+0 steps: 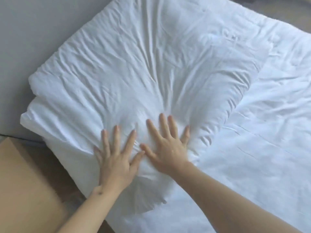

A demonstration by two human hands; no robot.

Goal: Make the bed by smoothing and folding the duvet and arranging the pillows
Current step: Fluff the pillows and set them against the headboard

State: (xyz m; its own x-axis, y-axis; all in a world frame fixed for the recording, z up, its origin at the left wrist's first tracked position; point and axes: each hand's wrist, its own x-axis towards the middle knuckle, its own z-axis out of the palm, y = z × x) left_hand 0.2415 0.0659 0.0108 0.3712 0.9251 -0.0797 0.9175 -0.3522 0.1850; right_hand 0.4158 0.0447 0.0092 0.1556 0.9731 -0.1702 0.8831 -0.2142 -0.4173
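A big white pillow (pixel 134 68) lies at the head of the bed against the grey headboard, its cover creased in lines that run toward my hands. A second white pillow's edge (pixel 33 115) shows beneath it at the left. My left hand (pixel 116 158) presses flat on the near part of the pillow, fingers spread. Just to its right, my right hand (pixel 166 148) presses down with straight spread fingers, making a dent. The white duvet (pixel 269 132) covers the bed to the right, lightly wrinkled.
The grey padded headboard (pixel 42 31) runs along the upper left. A tan wooden bedside surface (pixel 25 190) stands at the lower left beside the bed. A strip of floor (pixel 299 19) shows at the top right past the bed's far edge.
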